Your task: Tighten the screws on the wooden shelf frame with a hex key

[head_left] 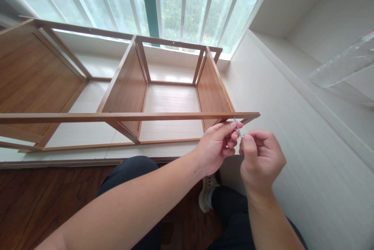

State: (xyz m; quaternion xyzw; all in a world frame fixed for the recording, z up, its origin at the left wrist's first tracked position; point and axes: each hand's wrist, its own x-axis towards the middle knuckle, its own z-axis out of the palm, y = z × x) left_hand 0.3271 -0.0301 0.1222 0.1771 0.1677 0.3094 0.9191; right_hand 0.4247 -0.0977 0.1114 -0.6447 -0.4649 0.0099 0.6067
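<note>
A slim metal hex key (239,128) slants from the near rail of a brown wooden shelf frame (175,116) down toward me. Its upper tip meets the rail close to the right end. My left hand (216,145) pinches the shaft just below the rail, thumb and fingers closed round it. At the lower end, my right hand (261,160) is closed, with thumb and forefinger gripping the key. The fingers cover part of the tool. Behind the rail, a wooden divider panel (212,82) joins the frame near both hands.
The frame lies on a pale ledge (171,100) beneath a barred window (181,8). Another divider panel (127,82) and a large end panel (37,67) stand farther left. A pale wall (306,145) rises on the right, with clear plastic wrapping (336,67) above it. Below is dark wooden floor (58,195).
</note>
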